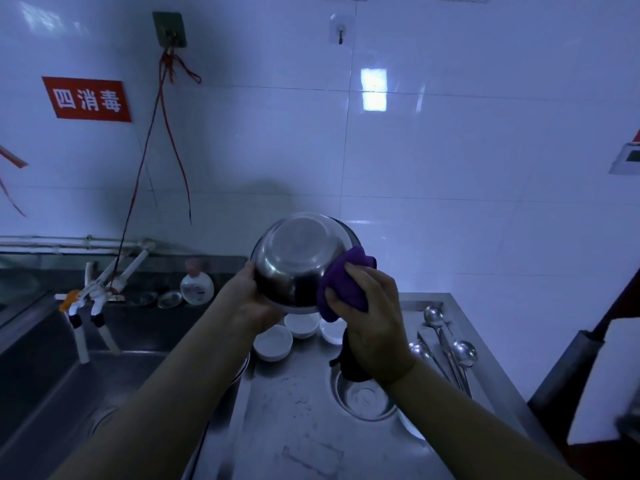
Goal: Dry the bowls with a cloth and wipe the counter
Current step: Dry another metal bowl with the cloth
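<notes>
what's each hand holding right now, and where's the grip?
Left hand grips the steel bowl at its lower left rim. Right hand grips the bunched purple cloth, pressed against the bowl's right side.

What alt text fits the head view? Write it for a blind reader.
A person's left hand holds a steel bowl bottom-up above a metal counter while the right hand presses a purple cloth against its side. Small white bowls and ladles lie below.

Single head-worn wide-angle view, forward and down, close over the steel counter (pixel 304 410) toward the tiled wall (pixel 450 168)
</notes>
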Action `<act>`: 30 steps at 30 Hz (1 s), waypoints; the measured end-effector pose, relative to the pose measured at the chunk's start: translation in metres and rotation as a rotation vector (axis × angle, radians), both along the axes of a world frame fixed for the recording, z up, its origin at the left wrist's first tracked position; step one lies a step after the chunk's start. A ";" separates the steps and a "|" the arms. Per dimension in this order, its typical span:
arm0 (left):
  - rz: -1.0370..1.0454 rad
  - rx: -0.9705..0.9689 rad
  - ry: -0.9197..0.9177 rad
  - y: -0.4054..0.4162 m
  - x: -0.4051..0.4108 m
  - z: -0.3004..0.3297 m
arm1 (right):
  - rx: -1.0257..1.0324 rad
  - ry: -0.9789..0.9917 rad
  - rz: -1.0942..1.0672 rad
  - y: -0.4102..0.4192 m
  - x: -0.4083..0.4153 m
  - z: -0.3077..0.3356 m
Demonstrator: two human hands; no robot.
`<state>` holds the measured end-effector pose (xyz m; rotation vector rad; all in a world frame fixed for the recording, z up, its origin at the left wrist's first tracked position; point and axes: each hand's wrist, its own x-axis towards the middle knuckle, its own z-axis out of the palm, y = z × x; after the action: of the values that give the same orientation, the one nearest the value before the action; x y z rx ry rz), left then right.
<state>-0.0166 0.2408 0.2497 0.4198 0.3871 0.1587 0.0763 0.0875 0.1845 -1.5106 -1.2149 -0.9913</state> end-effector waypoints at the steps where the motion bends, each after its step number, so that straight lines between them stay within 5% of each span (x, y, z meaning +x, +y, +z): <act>1: -0.001 -0.030 0.012 0.000 0.001 -0.001 | 0.005 -0.043 -0.005 0.004 -0.004 0.000; 8: 0.011 0.014 0.017 0.006 -0.001 -0.005 | -0.090 -0.189 -0.003 0.002 0.008 -0.015; 19: 0.425 0.691 0.177 0.009 -0.008 -0.015 | -0.006 0.155 0.147 -0.012 0.015 0.008; 24: 0.278 0.988 0.317 -0.017 -0.008 -0.024 | -0.033 0.148 0.168 -0.008 0.020 0.032; 30: 0.292 0.855 0.282 -0.044 0.001 -0.012 | -0.278 -0.015 0.085 -0.006 0.012 0.036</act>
<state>-0.0159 0.1973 0.2373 1.2374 0.6533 0.5602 0.0883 0.0818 0.2206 -1.6502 -1.4627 -0.8032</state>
